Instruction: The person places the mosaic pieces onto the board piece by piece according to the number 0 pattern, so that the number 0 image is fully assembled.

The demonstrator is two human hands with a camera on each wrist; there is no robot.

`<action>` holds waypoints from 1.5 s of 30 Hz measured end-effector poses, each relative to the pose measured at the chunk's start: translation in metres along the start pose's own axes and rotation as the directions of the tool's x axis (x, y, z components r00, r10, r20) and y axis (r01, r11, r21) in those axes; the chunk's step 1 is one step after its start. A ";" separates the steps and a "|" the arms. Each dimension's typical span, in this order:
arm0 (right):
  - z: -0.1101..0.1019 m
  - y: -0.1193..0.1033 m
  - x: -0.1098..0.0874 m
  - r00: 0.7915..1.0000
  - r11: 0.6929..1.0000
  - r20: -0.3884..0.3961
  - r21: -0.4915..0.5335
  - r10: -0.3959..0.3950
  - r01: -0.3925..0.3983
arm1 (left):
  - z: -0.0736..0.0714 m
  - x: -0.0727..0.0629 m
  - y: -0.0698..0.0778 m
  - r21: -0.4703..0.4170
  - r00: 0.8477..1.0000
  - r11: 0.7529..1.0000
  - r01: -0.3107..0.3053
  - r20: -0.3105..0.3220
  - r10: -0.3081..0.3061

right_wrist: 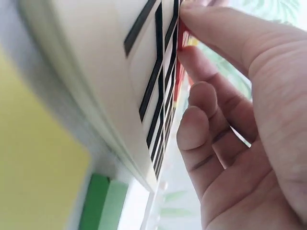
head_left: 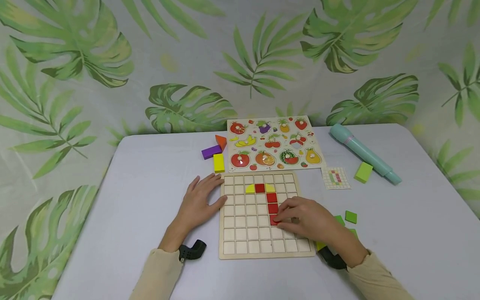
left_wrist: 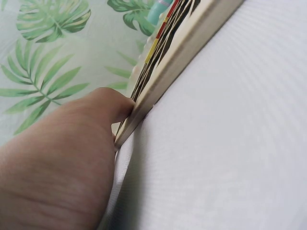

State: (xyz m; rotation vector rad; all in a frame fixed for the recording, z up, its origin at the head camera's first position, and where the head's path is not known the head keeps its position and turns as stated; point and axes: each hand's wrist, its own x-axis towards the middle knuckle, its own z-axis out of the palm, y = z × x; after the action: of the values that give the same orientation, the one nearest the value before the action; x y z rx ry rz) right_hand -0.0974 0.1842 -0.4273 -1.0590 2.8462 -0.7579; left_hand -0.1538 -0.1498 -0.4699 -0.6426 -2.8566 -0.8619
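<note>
A wooden grid board [head_left: 247,234] lies on the white table. In its squares sit a red tile [head_left: 259,188] between two yellow curved pieces, then red square tiles [head_left: 271,198] running downward. My left hand [head_left: 197,201] rests along the board's left edge, fingers fairly straight; its thumb touches the edge in the left wrist view. With thumb and index finger, my right hand [head_left: 305,216] pinches the lowest red tile [head_left: 273,220], at its grid square. The other fingers of that hand [right_wrist: 240,120] curl loosely beneath, holding nothing.
A fruit peg puzzle [head_left: 268,143] lies behind the board. Purple, orange and yellow blocks [head_left: 219,163] are at its left. To the right are a small pattern card [head_left: 336,178], a green block [head_left: 363,172], a teal tube-like object [head_left: 365,153] and loose green tiles [head_left: 351,216].
</note>
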 end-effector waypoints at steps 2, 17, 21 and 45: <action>0.001 -0.001 0.000 1.000 1.000 -0.002 -0.008 -0.004 0.004 | 0.000 0.000 0.000 -0.003 1.000 1.000 -0.001 -0.003 0.001; -0.024 0.010 -0.023 0.985 0.983 0.026 0.060 0.172 -0.173 | 0.004 0.002 0.003 -0.016 1.000 1.000 0.000 0.003 0.000; -0.030 0.017 -0.037 0.983 0.981 0.024 0.072 0.179 -0.181 | 0.003 0.002 0.002 -0.006 1.000 1.000 -0.002 -0.004 0.002; -0.026 0.025 -0.102 0.977 0.980 0.074 -0.003 0.200 -0.200 | 0.003 0.001 -0.003 -0.010 1.000 1.000 -0.004 -0.003 0.004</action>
State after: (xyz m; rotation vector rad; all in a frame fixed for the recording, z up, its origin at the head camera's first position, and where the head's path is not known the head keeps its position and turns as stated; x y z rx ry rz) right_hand -0.0387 0.2747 -0.4309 -0.7665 2.8297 -0.6927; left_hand -0.1558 -0.1504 -0.4740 -0.6476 -2.8486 -0.8759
